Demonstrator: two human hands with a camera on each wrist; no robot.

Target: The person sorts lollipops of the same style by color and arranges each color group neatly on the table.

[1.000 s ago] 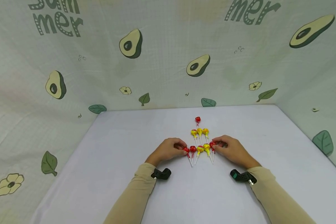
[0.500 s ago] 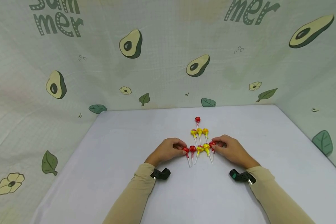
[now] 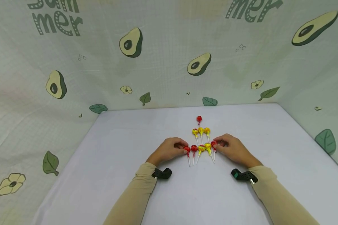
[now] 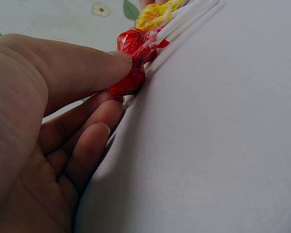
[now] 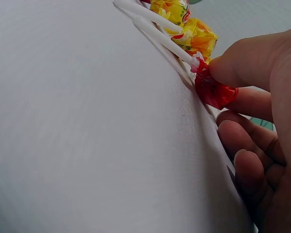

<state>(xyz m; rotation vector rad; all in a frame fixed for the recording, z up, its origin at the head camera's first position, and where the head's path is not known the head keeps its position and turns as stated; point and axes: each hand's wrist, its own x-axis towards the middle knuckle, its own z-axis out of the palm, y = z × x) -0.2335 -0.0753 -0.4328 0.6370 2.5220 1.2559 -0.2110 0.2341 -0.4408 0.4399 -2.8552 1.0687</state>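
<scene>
Lollipops in red and yellow wrappers lie on the white table in rows. My left hand (image 3: 170,150) pinches the head of the leftmost red lollipop (image 4: 128,80) in the front row between thumb and fingers; its white stick points toward me. At the other end of that row, my right hand (image 3: 233,149) pinches a red lollipop (image 5: 214,90) by its head. Between the hands lie another red lollipop (image 3: 194,148) and two yellow lollipops, one of them the yellow lollipop (image 3: 208,146) beside my right fingers.
Farther back, three yellow lollipops, with the middle yellow lollipop (image 3: 201,130) among them, form a second row. A single red lollipop (image 3: 199,119) lies beyond them. The white table (image 3: 124,150) ends at a hanging cloth (image 3: 163,78) printed with avocados.
The stick of the lollipop in my left hand has swung left, away from its neighbour's stick, and now points more nearly straight toward me. My right hand has stayed in place.
</scene>
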